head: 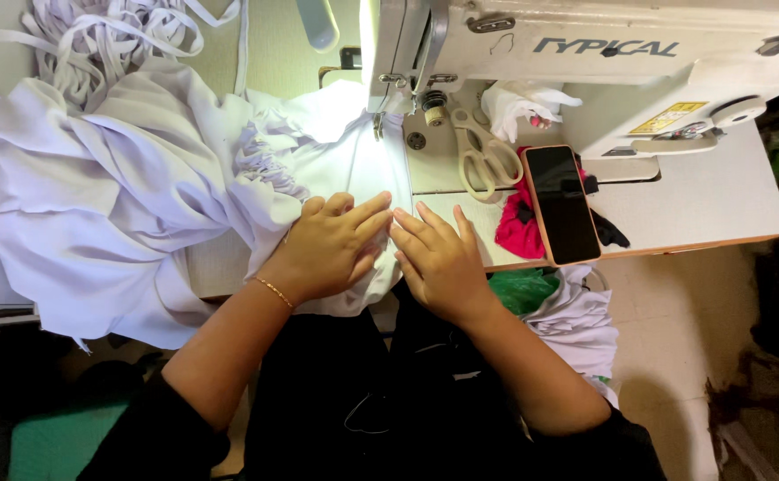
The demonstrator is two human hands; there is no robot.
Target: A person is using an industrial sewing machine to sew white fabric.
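Below sewing machine [585, 53]: left hand [332, 245], right hand [438, 258] flat on white fabric [140, 196] (fingers extended, pressing, gripping nothing)

Single head-mounted view, looking steeply down from above the seated person, close in. Sewing machine [585, 62] sits at the top edge, table [719, 196] mid-frame, forearms and lap at the bottom, floor at right. No second view, so no overlap.

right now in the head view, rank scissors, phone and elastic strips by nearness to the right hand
From the right hand:
1. scissors, just beyond its fingertips on the machine bed
2. phone, off to its right
3. elastic strips, far top left
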